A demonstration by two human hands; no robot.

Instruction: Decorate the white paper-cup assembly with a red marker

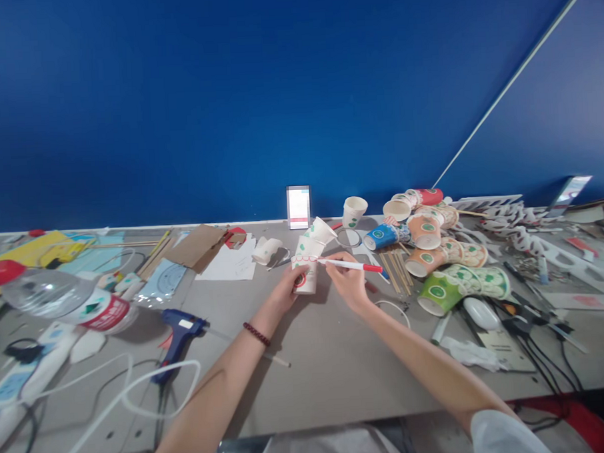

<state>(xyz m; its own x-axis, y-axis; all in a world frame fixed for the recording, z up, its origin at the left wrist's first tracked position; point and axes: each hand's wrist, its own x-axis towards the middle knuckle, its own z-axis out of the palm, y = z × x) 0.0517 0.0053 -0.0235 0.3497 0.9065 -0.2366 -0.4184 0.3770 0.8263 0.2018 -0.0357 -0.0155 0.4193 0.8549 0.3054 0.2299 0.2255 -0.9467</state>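
Note:
My left hand (285, 288) is wrapped round the lower part of a white paper cup piece (308, 277), which stands joined to more white cup sections with green leaf prints that lean up to the right. A scalloped red line runs along the upper rim of the lower cup. In my right hand (348, 280) is a marker (356, 267) with a white barrel and a red end, its tip at the red line. Behind it stands a white paper cup (354, 212); a cut white cup piece (268, 251) lies to the left.
Coloured cup chains (438, 294) lie on the right, near bamboo sticks (397, 273) and a white mouse (481, 313). On the left are a blue glue gun (179, 339), a large bottle (59, 294), a power strip (33, 372) and cardboard (197, 247). A phone (299, 207) stands against the blue wall.

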